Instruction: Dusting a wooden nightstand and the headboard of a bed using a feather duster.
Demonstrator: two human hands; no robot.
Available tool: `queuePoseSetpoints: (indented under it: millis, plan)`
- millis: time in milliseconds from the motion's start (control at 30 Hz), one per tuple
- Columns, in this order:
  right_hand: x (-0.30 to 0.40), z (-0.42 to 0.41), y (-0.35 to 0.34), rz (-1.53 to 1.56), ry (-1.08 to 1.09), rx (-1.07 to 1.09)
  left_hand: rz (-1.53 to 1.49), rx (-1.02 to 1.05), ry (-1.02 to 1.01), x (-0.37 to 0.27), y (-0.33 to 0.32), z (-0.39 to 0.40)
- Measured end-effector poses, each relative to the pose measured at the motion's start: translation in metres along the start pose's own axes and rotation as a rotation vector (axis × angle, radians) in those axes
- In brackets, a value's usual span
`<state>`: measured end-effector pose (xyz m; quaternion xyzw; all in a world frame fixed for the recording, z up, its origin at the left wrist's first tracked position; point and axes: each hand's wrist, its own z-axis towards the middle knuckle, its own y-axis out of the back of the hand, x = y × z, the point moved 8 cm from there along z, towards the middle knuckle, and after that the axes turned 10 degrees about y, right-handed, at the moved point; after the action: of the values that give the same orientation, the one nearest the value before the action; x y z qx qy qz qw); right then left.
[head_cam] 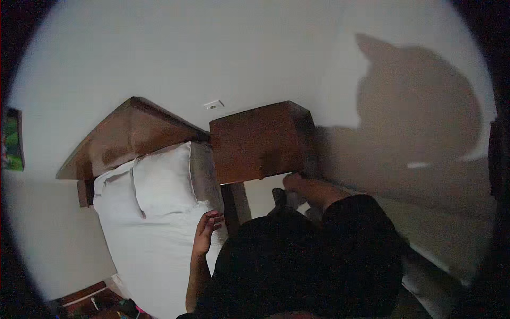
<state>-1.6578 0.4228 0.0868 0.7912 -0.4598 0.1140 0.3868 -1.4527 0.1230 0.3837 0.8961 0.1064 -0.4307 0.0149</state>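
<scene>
My left hand (208, 229) hangs over the near side of a bed (147, 255) with white bedding, its fingers loosely bent and holding nothing I can see. In front of me, my right hand (293, 182) reaches down by the front edge of a brown wooden bedside cabinet (255, 145). The hand is dim and blurred, so its grip is unclear. Just below it are a greyish, cloth-like shape (294, 199) and a dark grey form (279, 196); whether either touches the hand cannot be made out.
White pillows (163, 173) lie against a wooden headboard (119, 131), left of the cabinet. A wall socket (214, 105) sits above them. A framed picture (14, 139) hangs at far left. Assorted items (111, 305) lie beyond the bed at lower left. My shadow falls on the right wall (338, 91).
</scene>
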Motion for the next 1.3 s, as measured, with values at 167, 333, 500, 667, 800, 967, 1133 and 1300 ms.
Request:
queuePoseSetpoints:
  millis: [167, 333, 500, 667, 800, 967, 1133, 1300]
  plan:
    - [0.069, 0.029, 0.052, -0.065, 0.121, -0.064, -0.041, -0.012, -0.063, 0.031, 0.02, -0.016]
    - [0.133, 0.009, 0.116, 0.164, 0.131, -0.582, -0.141, -0.03, -0.162, 0.081, 0.055, -0.065]
    - [0.187, -0.045, 0.192, 0.001, 0.146, -1.098, -0.227, -0.07, -0.238, 0.157, 0.09, -0.117]
    - [0.21, -0.089, 0.216, -0.219, 0.251, -1.548, -0.293, -0.16, -0.25, 0.226, 0.115, -0.155]
    - [0.172, -0.09, 0.216, 0.087, 0.07, -1.536, -0.34, -0.194, -0.259, 0.251, 0.134, -0.183]
    - [0.168, -0.067, 0.222, -0.335, -0.215, -1.417, -0.383, -0.273, -0.251, 0.263, 0.147, -0.188]
    - [0.169, -0.029, 0.217, -0.245, -0.218, -1.375, -0.373, -0.212, -0.289, 0.261, 0.148, -0.188]
    - [0.189, -0.024, 0.205, -0.181, -0.154, -1.335, -0.355, -0.243, -0.298, 0.26, 0.159, -0.189]
